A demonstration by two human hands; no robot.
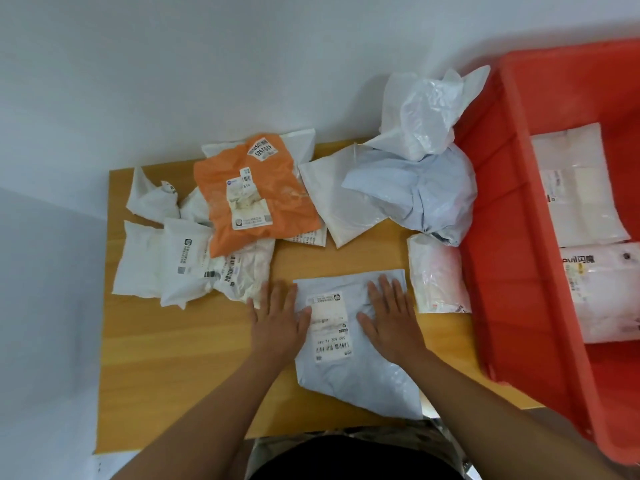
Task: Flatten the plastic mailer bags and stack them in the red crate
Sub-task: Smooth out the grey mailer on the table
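The red crate (491, 271) sits at the right, some bags already inside; on the counter (194, 358) a pale blue mailer (349, 375) lies under the left hand (277, 323) and right hand (391, 320), fingers straight, gripping nothing; it looks light, limp and slippery, best lifted by opposite edges.

A pale blue mailer bag (349, 372) lies flat on the table, crumpled bags (242, 202) behind, red crate (502, 254) alongside.

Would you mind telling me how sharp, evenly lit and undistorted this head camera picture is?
Head view: soft even light, faint shadows; wide-angle bending bows the red crate and table edge; the label under the hands is slightly blurred.
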